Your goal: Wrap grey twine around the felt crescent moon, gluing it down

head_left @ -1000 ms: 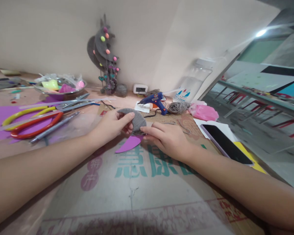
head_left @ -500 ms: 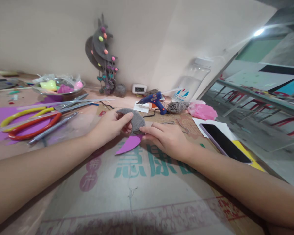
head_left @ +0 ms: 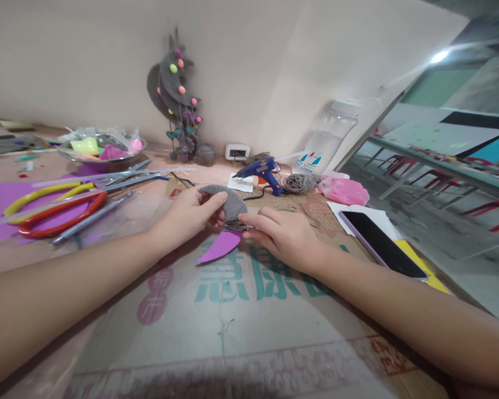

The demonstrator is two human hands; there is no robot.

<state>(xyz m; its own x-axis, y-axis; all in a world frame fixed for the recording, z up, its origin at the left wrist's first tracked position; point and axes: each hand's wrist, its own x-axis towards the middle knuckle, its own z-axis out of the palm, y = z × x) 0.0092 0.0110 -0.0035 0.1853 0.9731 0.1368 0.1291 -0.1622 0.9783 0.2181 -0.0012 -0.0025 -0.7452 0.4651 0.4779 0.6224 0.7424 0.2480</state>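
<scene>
A crescent-like piece (head_left: pixel 235 206) is wrapped in grey yarn over its upper part, and a bare purple tip (head_left: pixel 221 247) points down to the left. My left hand (head_left: pixel 197 210) grips the wrapped part, thumb on top and fingers behind it. At the lower right edge of the wrapping, my right hand (head_left: pixel 280 233) is closed, with thumb and fingers pinched at the yarn. The exact strand between those fingers is too small to make out. Both hands are above a printed cardboard sheet (head_left: pixel 183 338).
Scissors with red and yellow handles (head_left: pixel 62 221) and a pen (head_left: pixel 92 218) lie left. Behind are a metal bowl (head_left: pixel 103 163), a grey moon ornament (head_left: pixel 177 94), a white timer (head_left: pixel 237 152), a blue glue gun (head_left: pixel 263 173), grey yarn (head_left: pixel 301 182) and a bottle (head_left: pixel 326 136). A phone (head_left: pixel 382 244) lies right.
The camera view has shifted slightly. My right fingers have moved a little at the lower edge of the wrapping; my left hand keeps its hold.
</scene>
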